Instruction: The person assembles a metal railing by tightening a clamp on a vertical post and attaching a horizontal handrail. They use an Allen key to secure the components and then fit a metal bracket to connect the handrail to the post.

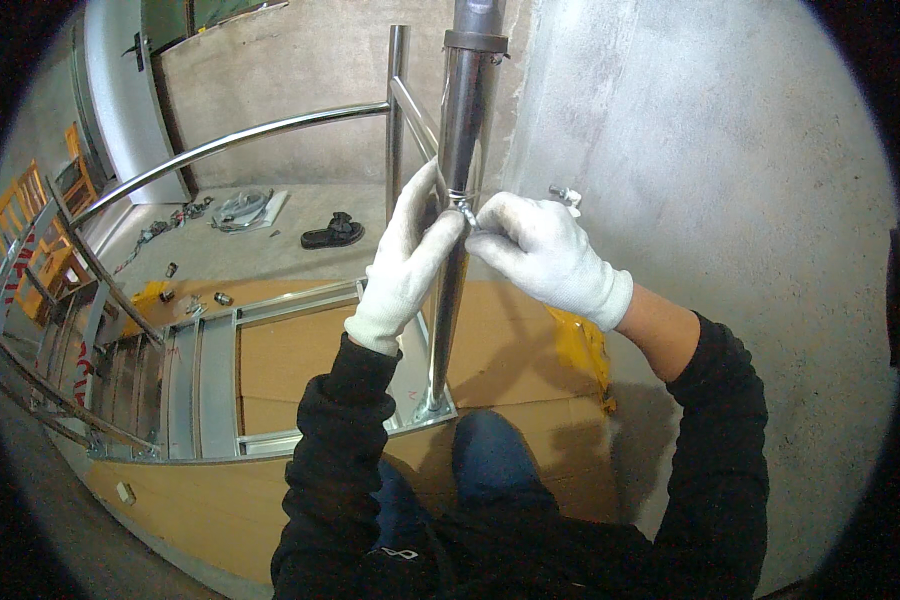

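Note:
A shiny round metal post (462,120) stands upright before me, with a dark collar (476,41) and a grey pipe above it. My left hand (402,262), in a white knit glove, is closed around the post's left side, its thumb in front and its other fingers partly hidden behind. Opposite it, my right hand (552,248), gloved the same way, is pinched at a small silvery metal piece (462,203) on the post's front. Fingertips cover much of that piece, so I cannot tell its exact kind. Lower down, the post meets a corner of a metal frame (270,440).
A curved metal rail (240,135) runs left from a thinner upright (397,150). Cardboard (530,460) lies under the frame. On the concrete floor are a black sandal (332,231), a coiled hose (242,208) and small fittings (223,298). Wooden chairs (15,215) stand far left; a wall tap (567,197) sits right.

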The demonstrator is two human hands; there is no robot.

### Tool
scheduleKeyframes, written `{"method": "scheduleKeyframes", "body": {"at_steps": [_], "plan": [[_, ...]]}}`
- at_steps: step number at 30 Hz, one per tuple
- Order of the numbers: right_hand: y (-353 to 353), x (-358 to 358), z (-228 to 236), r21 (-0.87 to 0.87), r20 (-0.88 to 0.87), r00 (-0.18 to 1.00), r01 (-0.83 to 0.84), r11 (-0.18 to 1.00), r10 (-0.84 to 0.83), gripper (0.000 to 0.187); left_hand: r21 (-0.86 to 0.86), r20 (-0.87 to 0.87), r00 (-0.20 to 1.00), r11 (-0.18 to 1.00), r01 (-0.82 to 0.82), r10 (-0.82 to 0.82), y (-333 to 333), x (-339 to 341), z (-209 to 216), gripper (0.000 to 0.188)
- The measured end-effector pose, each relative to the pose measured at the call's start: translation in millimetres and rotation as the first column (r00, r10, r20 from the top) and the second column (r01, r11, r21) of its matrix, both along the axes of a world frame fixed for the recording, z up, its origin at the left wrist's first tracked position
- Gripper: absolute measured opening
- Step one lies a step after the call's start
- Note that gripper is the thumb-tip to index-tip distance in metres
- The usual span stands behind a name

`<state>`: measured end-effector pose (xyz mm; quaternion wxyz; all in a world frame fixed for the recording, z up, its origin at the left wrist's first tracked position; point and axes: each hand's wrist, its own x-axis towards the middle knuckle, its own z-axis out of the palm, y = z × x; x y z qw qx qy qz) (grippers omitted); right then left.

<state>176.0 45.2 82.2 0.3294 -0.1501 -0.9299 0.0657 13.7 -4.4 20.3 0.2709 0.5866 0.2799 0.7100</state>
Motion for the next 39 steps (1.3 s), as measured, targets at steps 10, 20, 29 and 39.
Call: {"method": "scheduleKeyframes", "body": {"at_steps": [10, 20, 29, 39], "plan": [[-7.8, -1.5, 4.2, -0.235, -0.014, 1.0, -0.004, 0.972, 0.001, 0.014, 0.011, -0.003, 1.0, 1.0, -0.011, 0.011, 1.6, 0.1, -3.4, 0.06], [-10.3, -1.4, 1.4, -0.242, -0.08, 0.997, -0.017, 0.97, -0.002, 0.023, -0.015, 0.001, 1.0, 1.0, -0.024, 0.024, 2.5, 0.8, -4.3, 0.061], [-9.1, -8.4, 2.8, -0.383, -0.04, 0.997, 0.041, 0.923, -0.061, 0.026, -0.019, 0.018, 1.0, 1.0, -0.002, 0.002, 1.0, -0.1, -2.7, 0.058], [-12.3, -11.6, -0.9, -0.575, -0.044, 0.996, 0.042, 0.817, -0.082, 0.025, -0.03, 0.014, 1.0, 1.0, 0.0, 0.001, 1.1, -0.6, -0.8, 0.054]]}}
